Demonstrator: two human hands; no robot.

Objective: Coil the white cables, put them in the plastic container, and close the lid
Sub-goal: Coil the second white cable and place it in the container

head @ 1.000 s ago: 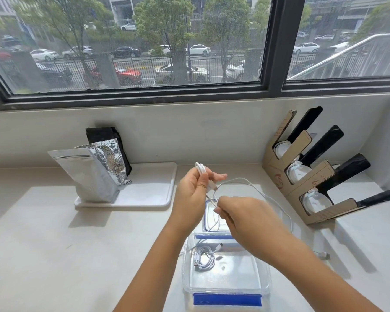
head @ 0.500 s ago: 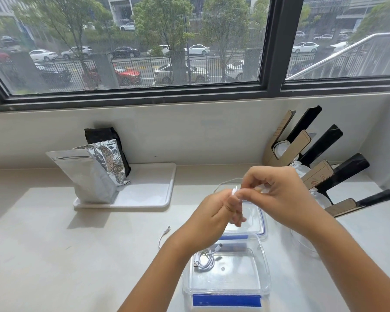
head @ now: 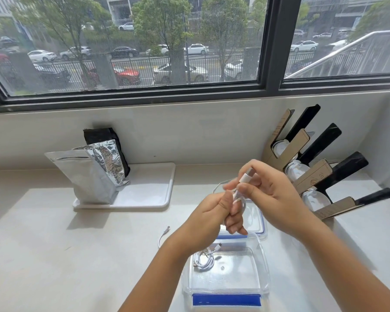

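Observation:
A white cable (head: 241,192) is held between both hands above the counter. My left hand (head: 214,219) grips its wound loops. My right hand (head: 268,194) pinches the plug end, whose white connector sticks up by my fingers. A second white cable (head: 204,258) lies coiled inside the open clear plastic container (head: 260,266) with blue clasps. Its clear lid (head: 258,218) lies flat just behind the container, partly hidden by my hands. A loose white cable end (head: 163,235) lies on the counter left of my left wrist.
A white tray (head: 149,194) at back left carries a silver foil bag (head: 88,174) and a black bag (head: 104,137). A cardboard rack (head: 311,176) with black-handled utensils stands at the right by the wall. The window sill wall runs along the back.
My right hand moved from below the left hand up and to the right, carrying the cable's plug end. My left hand dropped lower with the loops. The free cable length has shortened.

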